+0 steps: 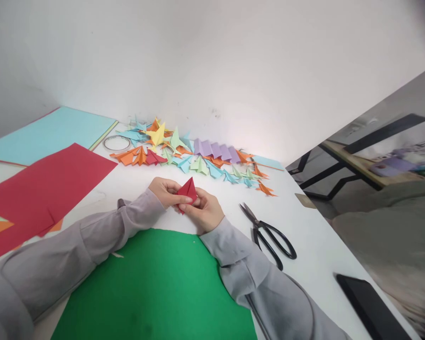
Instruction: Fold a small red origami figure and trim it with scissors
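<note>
Between my hands is a small piece of folded red paper (189,189), its pointed tip upward and a crease down its middle. My left hand (165,191) pinches its left side, thumb across the front. From the right, my right hand (206,210) grips the lower right part with thumb and fingers. Parts of the paper are hidden behind the fingers. Just below both hands lies a green sheet (156,283) on the white table, partly under my forearms.
Folded paper pieces (198,160) in several colours line the wall. Black-handled scissors (267,233) lie to the right, with a dark phone-like slab (370,304) nearer. Red paper (56,184), light blue sheets (56,134) and a roll of tape (116,142) are on the left.
</note>
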Action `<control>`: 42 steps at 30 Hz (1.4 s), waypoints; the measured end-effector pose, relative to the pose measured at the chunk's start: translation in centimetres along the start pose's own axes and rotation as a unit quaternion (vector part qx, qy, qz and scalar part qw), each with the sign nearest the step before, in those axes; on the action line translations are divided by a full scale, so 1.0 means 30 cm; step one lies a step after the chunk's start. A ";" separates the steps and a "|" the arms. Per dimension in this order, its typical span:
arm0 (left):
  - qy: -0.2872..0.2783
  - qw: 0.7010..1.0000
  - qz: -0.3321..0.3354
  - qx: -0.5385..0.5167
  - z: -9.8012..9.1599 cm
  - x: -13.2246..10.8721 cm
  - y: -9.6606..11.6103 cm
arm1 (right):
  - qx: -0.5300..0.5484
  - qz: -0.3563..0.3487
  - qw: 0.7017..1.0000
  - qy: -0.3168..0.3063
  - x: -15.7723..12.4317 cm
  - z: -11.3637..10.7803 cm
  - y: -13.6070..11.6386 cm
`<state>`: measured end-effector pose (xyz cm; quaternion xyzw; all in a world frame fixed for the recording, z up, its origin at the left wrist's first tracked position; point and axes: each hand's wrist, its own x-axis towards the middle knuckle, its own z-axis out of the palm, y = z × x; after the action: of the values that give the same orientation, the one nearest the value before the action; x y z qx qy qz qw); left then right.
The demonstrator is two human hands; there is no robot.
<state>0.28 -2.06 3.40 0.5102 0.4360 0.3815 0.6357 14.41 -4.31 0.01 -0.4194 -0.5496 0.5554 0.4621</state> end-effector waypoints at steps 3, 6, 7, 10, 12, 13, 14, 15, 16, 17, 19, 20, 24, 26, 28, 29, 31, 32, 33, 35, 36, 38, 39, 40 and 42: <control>0.006 1.000 0.002 -0.004 -0.001 0.006 -0.008 | -0.002 0.001 1.000 -0.006 -0.001 -0.001 -0.006; 0.016 1.000 0.015 0.005 -0.009 0.013 -0.016 | -0.025 0.009 1.000 -0.002 -0.003 -0.004 -0.015; 0.021 1.000 0.016 0.012 -0.012 0.014 -0.019 | -0.033 0.013 0.999 0.001 -0.003 -0.005 -0.017; 0.040 0.999 0.025 0.027 -0.020 0.019 -0.027 | -0.042 0.028 0.999 -0.002 -0.003 -0.008 -0.020; 0.051 0.997 0.044 0.025 -0.024 0.025 -0.035 | -0.042 0.038 0.998 -0.005 -0.003 -0.009 -0.020; 0.056 0.997 0.056 0.018 -0.026 0.028 -0.040 | -0.045 0.042 0.998 -0.004 -0.003 -0.009 -0.021; 0.058 0.996 0.066 0.013 -0.027 0.032 -0.044 | -0.050 0.046 0.998 -0.002 -0.003 -0.008 -0.022; 0.059 0.996 0.072 0.006 -0.028 0.035 -0.049 | -0.056 0.049 0.997 0.000 -0.003 -0.007 -0.024; 0.056 0.996 0.076 -0.001 -0.029 0.038 -0.052 | -0.064 0.052 0.997 0.001 -0.004 -0.006 -0.026; 0.052 0.996 0.078 -0.009 -0.029 0.041 -0.055 | -0.072 0.055 0.996 0.003 -0.004 -0.005 -0.028; 0.044 0.995 0.083 -0.025 -0.027 0.044 -0.058 | -0.089 0.061 0.994 0.005 -0.005 -0.003 -0.031; 0.040 0.995 0.086 -0.030 -0.025 0.044 -0.058 | -0.098 0.064 0.993 0.004 -0.004 -0.003 -0.032; 0.039 0.995 0.091 -0.014 -0.021 0.045 -0.049 | -0.116 0.063 0.991 -0.009 -0.004 -0.001 -0.035; 0.055 0.994 0.093 -0.007 -0.022 0.046 -0.042 | -0.115 0.066 0.991 -0.016 -0.004 0.000 -0.037; 0.063 0.993 0.097 -0.002 -0.025 0.049 -0.039 | -0.113 0.071 0.991 -0.022 -0.003 0.002 -0.040; 0.065 0.993 0.099 0.001 -0.027 0.051 -0.038 | -0.112 0.073 0.991 -0.024 -0.003 0.003 -0.041; 0.070 0.992 0.100 -0.005 -0.029 0.056 -0.041 | -0.104 0.071 0.992 -0.028 -0.003 0.004 -0.040; 0.075 0.992 0.098 -0.012 -0.030 0.058 -0.044 | -0.097 0.067 0.993 -0.030 -0.003 0.005 -0.039; 0.079 0.992 0.094 -0.021 -0.030 0.061 -0.047 | -0.090 0.064 0.993 -0.031 -0.003 0.005 -0.037; 0.081 0.992 0.086 -0.036 -0.029 0.065 -0.053 | -0.077 0.060 0.995 -0.033 -0.004 0.006 -0.032; 0.080 0.993 0.082 -0.043 -0.029 0.066 -0.054 | -0.074 0.062 0.995 -0.032 -0.004 0.007 -0.029; 0.078 0.992 0.076 -0.060 -0.029 0.066 -0.054 | -0.074 0.070 0.994 -0.028 -0.006 0.006 -0.024; 0.077 0.992 0.073 -0.072 -0.028 0.065 -0.053 | -0.079 0.073 0.994 -0.026 -0.007 0.006 -0.022; 0.076 0.991 0.066 -0.084 -0.028 0.064 -0.050 | -0.086 0.075 0.993 -0.025 -0.007 0.005 -0.020; 0.074 0.991 0.052 -0.100 -0.028 0.060 -0.044 | -0.104 0.077 0.991 -0.026 -0.009 0.003 -0.017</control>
<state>0.13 -0.36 1.71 0.4368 0.4141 0.4924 0.6287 14.41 -4.60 0.53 -0.4915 -0.5825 0.5397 0.3575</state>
